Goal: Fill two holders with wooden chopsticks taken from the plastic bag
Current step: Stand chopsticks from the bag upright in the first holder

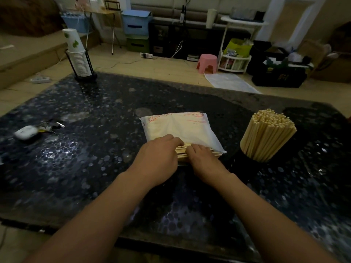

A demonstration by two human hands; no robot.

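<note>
My left hand [161,156] and right hand [202,158] both curl down over the chopsticks [182,151] poking from the plastic bag [180,128] mid-counter [95,130], each grip clasping the bundle. Just right of the bag stands a dark holder [252,163], packed with upright chopsticks.

Dim room; pink stool [207,62] on wooden floor [144,67].

Light: I see a dim room, the far wall brightest.
Glare: pale patches shine on the dark table [79,152].
Blur: the white object [26,132] at left smears.
Edges: my wide lens bends the table rim and darkens the corners.
</note>
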